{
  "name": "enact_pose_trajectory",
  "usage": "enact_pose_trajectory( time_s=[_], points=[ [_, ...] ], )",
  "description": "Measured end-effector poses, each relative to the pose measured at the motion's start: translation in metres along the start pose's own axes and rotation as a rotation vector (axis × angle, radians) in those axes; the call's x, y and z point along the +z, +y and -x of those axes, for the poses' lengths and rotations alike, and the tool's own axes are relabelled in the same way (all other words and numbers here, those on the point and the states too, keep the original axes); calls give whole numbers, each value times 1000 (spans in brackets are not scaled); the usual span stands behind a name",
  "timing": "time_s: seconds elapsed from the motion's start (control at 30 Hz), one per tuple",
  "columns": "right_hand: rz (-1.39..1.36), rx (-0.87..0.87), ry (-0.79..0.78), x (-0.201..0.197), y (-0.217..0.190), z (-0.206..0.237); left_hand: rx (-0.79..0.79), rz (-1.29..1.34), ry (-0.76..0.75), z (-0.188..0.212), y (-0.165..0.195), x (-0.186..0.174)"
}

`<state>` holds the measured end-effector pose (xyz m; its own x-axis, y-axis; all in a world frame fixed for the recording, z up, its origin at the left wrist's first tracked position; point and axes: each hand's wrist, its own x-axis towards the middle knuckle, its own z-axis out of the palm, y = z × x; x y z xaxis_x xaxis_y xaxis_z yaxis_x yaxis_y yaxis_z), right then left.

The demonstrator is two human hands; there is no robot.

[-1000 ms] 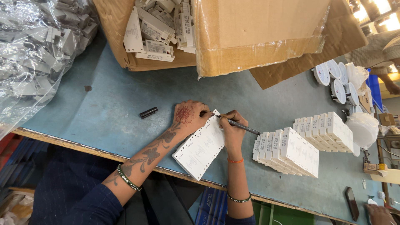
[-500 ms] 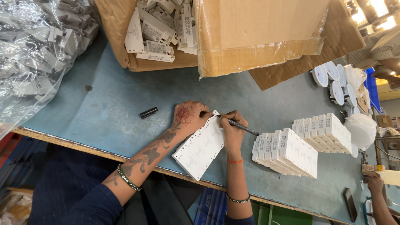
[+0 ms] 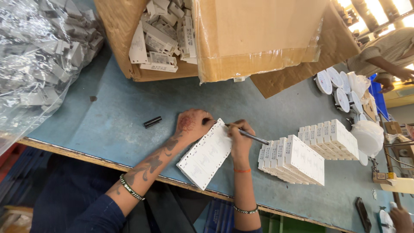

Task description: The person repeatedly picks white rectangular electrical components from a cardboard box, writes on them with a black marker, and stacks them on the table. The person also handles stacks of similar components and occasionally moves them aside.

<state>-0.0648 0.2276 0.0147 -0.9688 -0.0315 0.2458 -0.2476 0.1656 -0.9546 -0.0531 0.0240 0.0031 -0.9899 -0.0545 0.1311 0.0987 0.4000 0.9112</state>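
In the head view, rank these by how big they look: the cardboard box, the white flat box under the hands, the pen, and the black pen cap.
1. cardboard box
2. white flat box
3. pen
4. black pen cap
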Motion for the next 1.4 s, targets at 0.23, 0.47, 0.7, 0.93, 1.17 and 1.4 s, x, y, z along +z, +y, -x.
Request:
enact_pose_trajectory(
  time_s=[0.23, 0.47, 0.7, 0.93, 1.17, 1.4],
  points=[
    [6, 11, 60, -21, -34, 3, -105, 150, 24, 56, -10, -62],
    [545, -136, -144, -10, -54, 13, -536, 323, -687, 190, 7, -82],
    [608, -277, -269, -8, -54, 29, -322, 453, -561, 204, 23, -44],
    [636, -187, -91, -11, -57, 50, -317, 355, -340, 198, -2, -19],
    [650, -206, 58, -15, -106, 43, -352, 258, -321, 186, 18, -15],
    [670, -563, 200, -97, -157, 41, -40, 266, -518, 128, 127, -32]
  ],
)
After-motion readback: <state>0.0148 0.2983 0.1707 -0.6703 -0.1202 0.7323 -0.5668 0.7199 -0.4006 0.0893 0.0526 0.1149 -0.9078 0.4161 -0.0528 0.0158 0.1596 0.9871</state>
